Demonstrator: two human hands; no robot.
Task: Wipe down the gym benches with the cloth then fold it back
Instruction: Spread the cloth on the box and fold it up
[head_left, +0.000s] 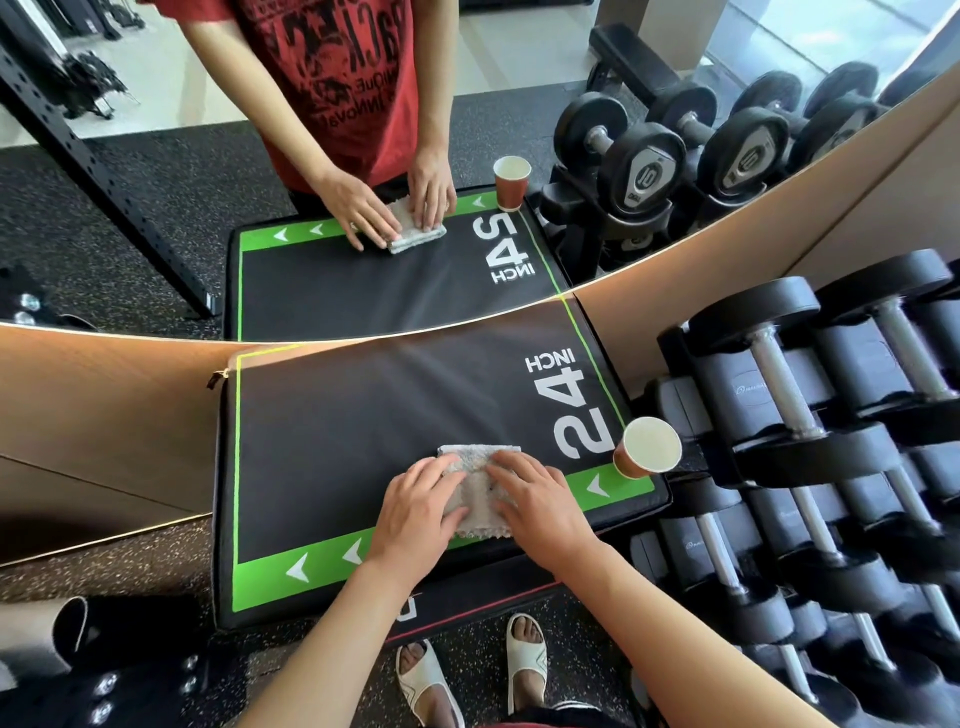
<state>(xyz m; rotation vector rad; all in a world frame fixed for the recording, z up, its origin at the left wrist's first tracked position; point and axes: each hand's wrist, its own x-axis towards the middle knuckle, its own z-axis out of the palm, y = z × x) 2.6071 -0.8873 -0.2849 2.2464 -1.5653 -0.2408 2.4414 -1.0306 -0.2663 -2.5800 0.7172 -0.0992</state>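
Two flat palms: left hand (421, 506) and right hand (540, 501) press nearly straight fingers onto the folded, nubby grey cloth (479, 488), on the smooth black padded bench (363, 415).

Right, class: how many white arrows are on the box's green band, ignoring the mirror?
3. One arrow and a second lie left of the left hand; a third lies past the right hand, by the cup. The cloth may hide more.

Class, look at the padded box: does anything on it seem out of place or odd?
Yes: a paper cup stands at the padded box's right edge, near the cloth that the left hand and right hand press; it might get knocked off.
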